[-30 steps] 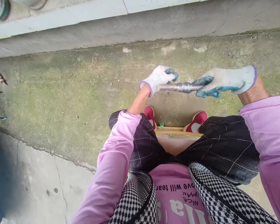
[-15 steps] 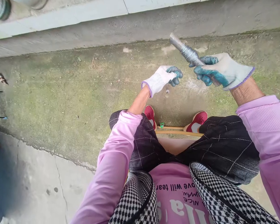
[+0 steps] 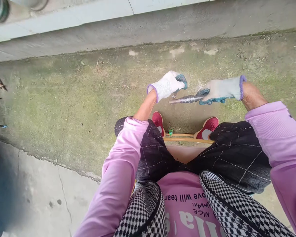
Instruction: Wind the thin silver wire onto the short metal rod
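Both gloved hands work one threaded metal rod point(image 3: 188, 99): right hand point(image 3: 222, 89) fingers closed around its end, left hand point(image 3: 166, 85) fingers curled at its tip, grip contents indiscernible, work unfinished.

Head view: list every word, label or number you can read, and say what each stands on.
"ove will tear": on the pink shirt, seen upside down, cut off at both ends.
"NICE" and "MAN.": smaller lines lower on it.
"lla": large white letters at the picture's bottom edge, cut off.
Gloves, shoes and the wire-wrapped metal rod: no text.
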Motion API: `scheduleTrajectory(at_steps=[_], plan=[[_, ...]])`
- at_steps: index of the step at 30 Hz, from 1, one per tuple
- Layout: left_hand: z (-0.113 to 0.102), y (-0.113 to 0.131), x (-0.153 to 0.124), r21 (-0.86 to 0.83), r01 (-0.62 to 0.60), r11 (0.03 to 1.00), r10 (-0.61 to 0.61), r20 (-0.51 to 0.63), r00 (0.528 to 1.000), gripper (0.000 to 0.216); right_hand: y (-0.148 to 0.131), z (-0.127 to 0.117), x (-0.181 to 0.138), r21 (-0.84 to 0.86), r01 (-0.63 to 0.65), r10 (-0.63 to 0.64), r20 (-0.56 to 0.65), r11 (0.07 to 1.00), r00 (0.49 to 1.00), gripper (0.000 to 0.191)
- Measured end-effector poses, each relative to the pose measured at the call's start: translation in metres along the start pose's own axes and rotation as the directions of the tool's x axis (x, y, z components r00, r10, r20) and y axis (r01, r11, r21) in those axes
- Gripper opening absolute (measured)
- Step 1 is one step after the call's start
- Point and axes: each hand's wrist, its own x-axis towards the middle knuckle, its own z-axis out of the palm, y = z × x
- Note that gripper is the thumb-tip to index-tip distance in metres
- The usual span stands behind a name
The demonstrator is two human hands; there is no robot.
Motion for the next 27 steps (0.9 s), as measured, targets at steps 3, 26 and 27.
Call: scheduleTrajectory(at_steps=[3, 26, 27], plan=[[0.009, 0.007, -0.005, -0.025, 0.043, 0.999, -0.043, -0.001, 0.999, 0.018, -0.003, -0.002, 0.007, -0.031, -0.076, 0.069, -0.180, 0.997, 0.981, 0.023], [0.012, -0.020, 0.016, -0.242, -0.087, 0.966, 0.109, 0.080, 0.991, 0.019, -0.048, -0.001, -0.034, 0.746, 0.277, 0.201, -0.479, 0.605, 0.854, 0.031], [0.011, -0.018, 0.014, -0.263, -0.076, 0.962, 0.100, 0.078, 0.992, 0.017, -0.047, -0.002, -0.034, 0.759, 0.290, 0.189, -0.474, 0.583, 0.860, 0.030]])
